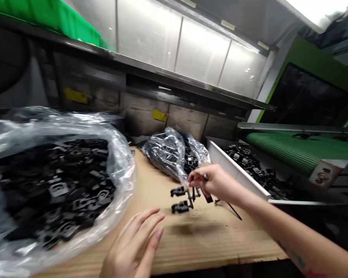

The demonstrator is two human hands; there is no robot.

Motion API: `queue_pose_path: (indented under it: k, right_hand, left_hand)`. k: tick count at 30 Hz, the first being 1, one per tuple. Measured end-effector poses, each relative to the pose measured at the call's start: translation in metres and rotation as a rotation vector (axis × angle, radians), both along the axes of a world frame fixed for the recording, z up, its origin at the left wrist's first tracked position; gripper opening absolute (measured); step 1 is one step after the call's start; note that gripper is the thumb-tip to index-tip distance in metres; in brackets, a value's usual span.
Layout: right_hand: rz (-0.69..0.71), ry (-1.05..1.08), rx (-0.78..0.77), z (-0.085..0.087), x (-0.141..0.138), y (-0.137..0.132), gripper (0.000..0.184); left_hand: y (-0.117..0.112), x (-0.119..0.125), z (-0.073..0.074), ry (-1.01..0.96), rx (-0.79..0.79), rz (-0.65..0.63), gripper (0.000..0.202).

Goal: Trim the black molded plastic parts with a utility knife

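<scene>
The right hand [217, 183] reaches in from the lower right, its thumb and fingertips pinched closed on a black plastic frame [188, 197]. The frame hangs just above a cardboard sheet [220, 243] that covers the bench, though a shadow below makes the gap hard to judge. Two chunky black clips [179, 199] sit at the frame's end, one above the other, on the side away from the right hand. The frame's long stems run roughly from the fingertips toward those clips, so its bulk lies to the left of the pinch.

The left hand [130, 243] is open, with its fingers loosely spread and curved, and holds nothing. It sits low and near the person, just below and left of the clips but not touching them. The right hand is the nearer of the two, and it alone has contact.

A large clear plastic bag [124, 181] full of similar black parts lies to the left, and a smaller bag [169, 152] sits behind the frame. To the right, a white tray [237, 170] holds more black parts, beside a green conveyor belt [284, 148].
</scene>
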State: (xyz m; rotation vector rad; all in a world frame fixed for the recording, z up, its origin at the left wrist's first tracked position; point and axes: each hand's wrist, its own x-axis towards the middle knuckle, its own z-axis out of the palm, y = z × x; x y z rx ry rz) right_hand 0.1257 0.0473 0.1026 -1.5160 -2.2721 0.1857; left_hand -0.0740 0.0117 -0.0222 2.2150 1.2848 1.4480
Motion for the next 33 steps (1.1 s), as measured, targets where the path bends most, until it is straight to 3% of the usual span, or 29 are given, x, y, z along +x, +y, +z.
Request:
queue_pose_path:
  k: [2,4,9,13,16,20,23,25,27,28,31,33]
  right_hand:
    - [0.086,-0.026,-0.029,-0.022,-0.012,0.000,0.019]
    - [0.142,-0.056,-0.030,-0.031,-0.019,0.002,0.019]
    - [0.167,-0.104,-0.043,-0.033,-0.034,0.001,0.022]
    - [0.165,-0.034,-0.203,-0.037,-0.041,0.002,0.016]
    - [0.083,0.152,-0.388,-0.038,-0.020,0.012,0.011]
    - [-0.070,0.463,-0.633,-0.051,0.029,0.025,0.010]
    - [-0.145,0.623,-0.708,-0.061,0.052,0.024,0.014]
    - [-0.161,0.701,-0.733,-0.059,0.058,0.014,0.018]
    - [-0.190,0.720,-0.667,-0.052,0.063,-0.005,0.023]
    - [-0.225,0.683,-0.556,-0.049,0.067,-0.017,0.025]
    - [-0.310,0.322,0.096,-0.054,0.082,-0.056,0.026]
    - [-0.196,0.050,0.418,-0.073,0.093,-0.076,0.025]
  left_hand:
    - [-0.001,0.001,0.008,0.144,-0.042,-0.008,0.030]
    - [0.001,0.006,0.012,0.265,-0.089,-0.004,0.034]
    - [0.010,0.020,0.010,0.458,-0.182,-0.050,0.029]
    - [0.013,0.019,0.004,0.497,-0.168,-0.048,0.027]
    - [0.014,0.016,0.000,0.547,-0.102,-0.055,0.029]
    - [0.014,0.016,-0.003,0.594,-0.018,-0.056,0.029]
    - [0.014,0.017,-0.004,0.615,0.025,-0.043,0.028]
    - [0.013,0.015,-0.004,0.635,0.043,-0.032,0.028]
    - [0.012,0.014,-0.005,0.637,0.059,-0.027,0.028]
    - [0.011,0.014,-0.005,0.619,0.066,-0.018,0.028]
    - [0.008,0.020,-0.003,0.481,0.046,0.032,0.027]
    - [0.007,0.029,0.000,0.389,-0.001,0.087,0.026]
